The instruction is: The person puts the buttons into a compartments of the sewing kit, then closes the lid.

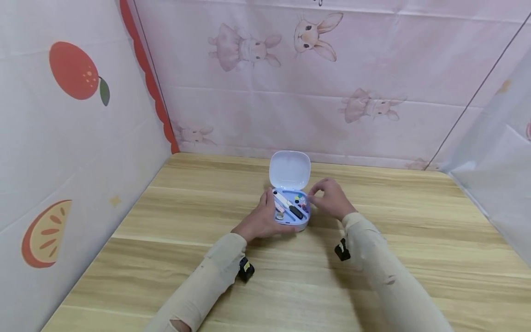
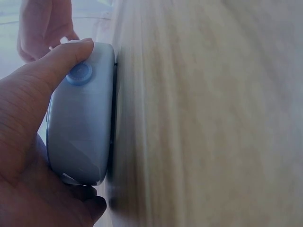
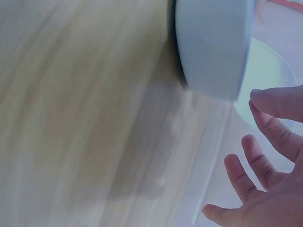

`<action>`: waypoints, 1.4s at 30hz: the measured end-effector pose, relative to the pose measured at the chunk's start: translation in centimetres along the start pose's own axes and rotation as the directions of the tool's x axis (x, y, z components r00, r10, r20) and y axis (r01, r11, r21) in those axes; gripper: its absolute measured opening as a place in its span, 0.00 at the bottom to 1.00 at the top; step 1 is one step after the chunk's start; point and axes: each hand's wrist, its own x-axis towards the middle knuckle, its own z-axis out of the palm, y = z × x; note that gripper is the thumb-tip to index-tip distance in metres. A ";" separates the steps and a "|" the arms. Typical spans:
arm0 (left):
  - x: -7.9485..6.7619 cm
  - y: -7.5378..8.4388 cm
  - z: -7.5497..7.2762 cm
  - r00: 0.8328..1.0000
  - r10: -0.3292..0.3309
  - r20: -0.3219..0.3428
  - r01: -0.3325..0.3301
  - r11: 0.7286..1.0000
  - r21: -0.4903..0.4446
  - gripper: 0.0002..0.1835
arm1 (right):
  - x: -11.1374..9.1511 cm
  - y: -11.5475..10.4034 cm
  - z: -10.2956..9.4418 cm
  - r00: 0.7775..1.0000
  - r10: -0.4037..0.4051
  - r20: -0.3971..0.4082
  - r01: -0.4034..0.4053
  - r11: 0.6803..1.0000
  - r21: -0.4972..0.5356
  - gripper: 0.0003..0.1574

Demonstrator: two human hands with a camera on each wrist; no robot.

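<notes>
A small light-blue box (image 1: 302,225) with its white lid (image 1: 290,169) raised sits on the table. My left hand (image 1: 262,222) holds it from the left, fingers along the far side and thumb across the front. In the left wrist view the thumb lies beside a round blue catch (image 2: 79,74). Inside are a slim white tool with a black end (image 1: 295,211), several small coloured buttons (image 1: 297,199) and a small round item (image 1: 280,216). At the right rim, my right hand (image 1: 332,199) has thumb and index fingertips together; whether something tiny is between them cannot be seen.
The wooden table (image 1: 199,216) runs up to a pink rabbit-print curtain (image 1: 265,110) behind the box. A fruit-print curtain (image 1: 83,152) borders the left side, and another pale curtain (image 1: 498,184) the right.
</notes>
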 end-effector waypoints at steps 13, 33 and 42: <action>0.0 -0.1 0.1 1.000 0.011 -0.013 -0.011 1.000 -0.008 0.74 | -2.2 3.3 -3.3 0.992 0.002 0.129 0.008 0.997 -0.079 0.06; -0.2 0.2 0.0 1.000 -0.008 -0.006 0.008 1.000 -0.004 0.75 | -4.3 5.4 -5.5 0.919 0.070 0.389 0.014 0.978 -0.210 0.08; -0.2 0.5 0.0 1.000 0.000 -0.007 0.000 1.000 -0.013 0.75 | -4.2 5.4 -5.0 0.947 0.044 0.319 0.062 0.947 -0.315 0.09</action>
